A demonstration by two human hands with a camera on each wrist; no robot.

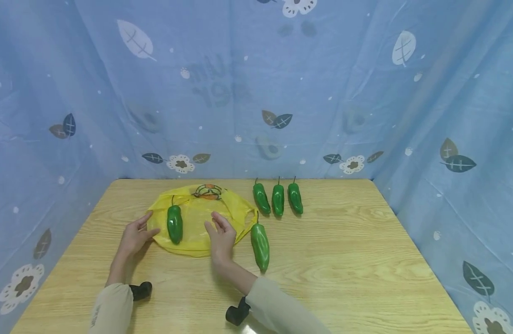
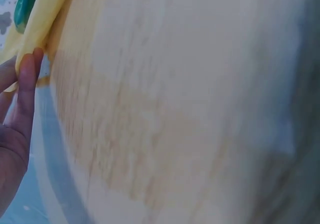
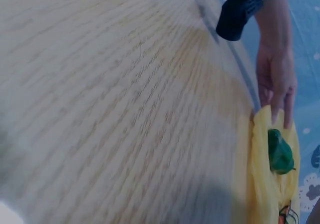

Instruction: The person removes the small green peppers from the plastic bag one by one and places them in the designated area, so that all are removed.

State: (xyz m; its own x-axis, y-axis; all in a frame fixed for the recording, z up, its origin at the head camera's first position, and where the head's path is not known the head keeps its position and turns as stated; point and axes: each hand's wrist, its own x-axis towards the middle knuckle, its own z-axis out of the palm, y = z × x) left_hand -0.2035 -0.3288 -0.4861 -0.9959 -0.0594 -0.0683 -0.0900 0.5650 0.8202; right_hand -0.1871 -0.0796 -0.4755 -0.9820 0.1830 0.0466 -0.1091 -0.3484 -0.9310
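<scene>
A yellow plastic bag (image 1: 193, 250) lies spread on the table, with one green pepper (image 1: 174, 225) on its left part. My left hand (image 1: 135, 235) pinches the bag's left edge between thumb and fingers; the left wrist view shows the yellow film (image 2: 45, 19) between them. Over the bag's right part is my right hand (image 1: 223, 239), fingers loosely bent and apart, holding nothing. Just right of the bag lies another green pepper (image 1: 260, 247), its stem by the bag's edge. The right wrist view shows the left hand (image 3: 276, 79) at the bag and the pepper (image 3: 280, 153).
Three more green peppers, the left one (image 1: 262, 198), the middle one (image 1: 278, 199) and the right one (image 1: 295, 198), lie side by side near the back edge of the wooden table (image 1: 344, 260). A blue patterned curtain (image 1: 256, 93) surrounds the table's back and sides.
</scene>
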